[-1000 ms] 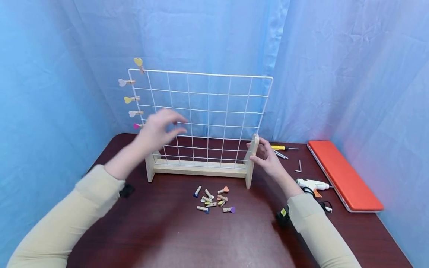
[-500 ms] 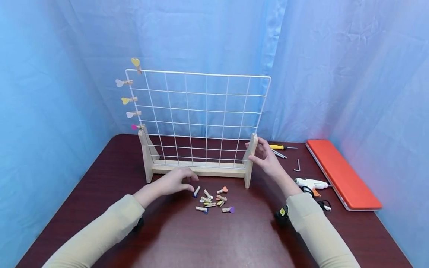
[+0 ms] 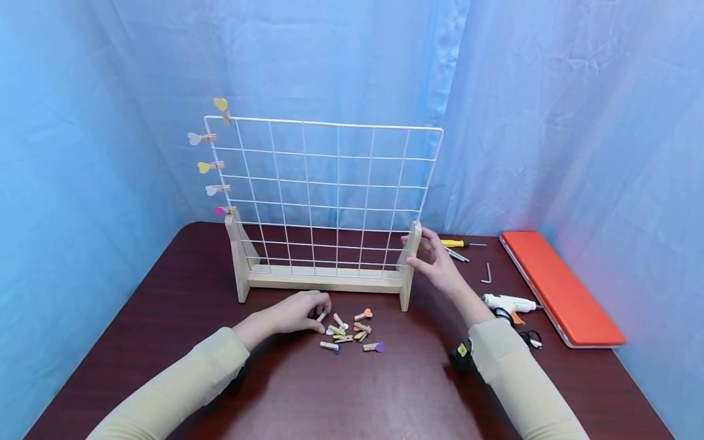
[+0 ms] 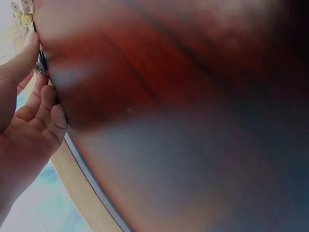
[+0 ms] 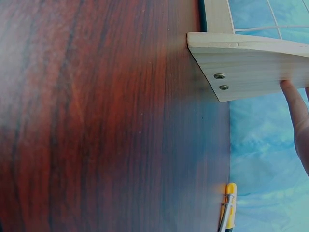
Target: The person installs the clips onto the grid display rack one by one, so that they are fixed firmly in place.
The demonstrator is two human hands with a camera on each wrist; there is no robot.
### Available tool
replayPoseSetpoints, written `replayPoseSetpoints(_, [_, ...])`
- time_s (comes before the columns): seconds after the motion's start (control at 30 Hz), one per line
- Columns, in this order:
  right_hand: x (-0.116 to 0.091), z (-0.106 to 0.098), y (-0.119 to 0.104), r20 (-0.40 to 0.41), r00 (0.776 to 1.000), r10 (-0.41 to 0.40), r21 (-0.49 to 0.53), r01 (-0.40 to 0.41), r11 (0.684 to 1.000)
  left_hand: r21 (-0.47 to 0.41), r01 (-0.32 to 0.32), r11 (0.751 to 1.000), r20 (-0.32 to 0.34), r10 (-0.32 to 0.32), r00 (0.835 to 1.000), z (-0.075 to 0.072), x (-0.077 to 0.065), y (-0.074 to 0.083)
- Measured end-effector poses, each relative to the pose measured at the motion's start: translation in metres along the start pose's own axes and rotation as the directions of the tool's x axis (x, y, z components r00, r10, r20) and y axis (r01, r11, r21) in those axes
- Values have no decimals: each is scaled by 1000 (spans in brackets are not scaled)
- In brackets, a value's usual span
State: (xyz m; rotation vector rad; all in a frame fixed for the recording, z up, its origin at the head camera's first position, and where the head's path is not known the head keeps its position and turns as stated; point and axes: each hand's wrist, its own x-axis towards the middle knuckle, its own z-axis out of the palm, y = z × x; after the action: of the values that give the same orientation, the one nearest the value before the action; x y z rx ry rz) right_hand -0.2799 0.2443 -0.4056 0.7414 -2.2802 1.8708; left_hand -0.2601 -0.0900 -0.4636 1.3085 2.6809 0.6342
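Note:
My left hand [image 3: 294, 315] is low over the tabletop, with thumb and fingertips on either side of a small wooden clothespin [image 3: 321, 316]. In the left wrist view a dark blue part of that clothespin [image 4: 42, 60] shows between thumb and finger. Beside it lies a loose pile of heart-topped clothespins [image 3: 343, 338]. A white wire grid [image 3: 324, 180] stands in a wooden stand [image 3: 324, 283], several heart clothespins [image 3: 211, 166] clipped along its left side. My right hand [image 3: 440, 266] grips the stand's right upright, some fingers behind it; the right wrist view shows a fingertip on the wooden side panel [image 5: 251, 72].
Right of the stand lie a yellow-handled screwdriver [image 3: 453, 243], metal rods [image 3: 458, 255], a hex key [image 3: 487, 274] and a white glue gun [image 3: 508, 302] with a black cord. A flat red case [image 3: 561, 290] lies along the right side. Blue curtains [image 3: 330, 55] hang around the table.
My left hand has come down from in front of the grid to the table and closed on the clothespin at the pile's left. The right hand has stayed on the upright.

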Motion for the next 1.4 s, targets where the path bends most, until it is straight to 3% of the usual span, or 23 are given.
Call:
replayPoseSetpoints(0.33, [1, 1, 0, -1, 1000, 2, -5, -2, 1000, 46, -14, 999, -30, 16, 999, -5, 0, 3])
replayPoseSetpoints(0.5, [1, -1, 1, -3, 1000, 8, -15, -8, 1000, 44, -41, 998, -153, 47, 987, -21, 2, 5])
replayPoseSetpoints(0.67, [1, -2, 2, -3, 1000, 18, -35, -18, 999, 16, -92, 996, -276, 93, 957, -49, 3, 11])
replayPoseSetpoints(0.73, [1, -2, 2, -3, 1000, 24, -41, -24, 999, 41, -139, 989, -326, 145, 934, -60, 3, 13])
replayPoseSetpoints(0.9, [1, -2, 2, 0, 1000, 17, -34, -17, 999, 110, -236, 965, -454, 260, 852, -92, 3, 17])
replayPoseSetpoints(0.97, [1, -2, 2, 2, 1000, 9, -27, -9, 1000, 114, -248, 962, -504, 271, 820, -107, 3, 20])
replayPoseSetpoints(1.2, [3, -7, 16, 5, 1000, 7, -38, -7, 999, 95, -226, 970, -638, 234, 734, -165, 1, 34])
replayPoseSetpoints(1.4, [2, -5, 5, -6, 1000, 13, -46, -13, 999, 157, -228, 961, -717, 270, 643, -216, 4, 48])
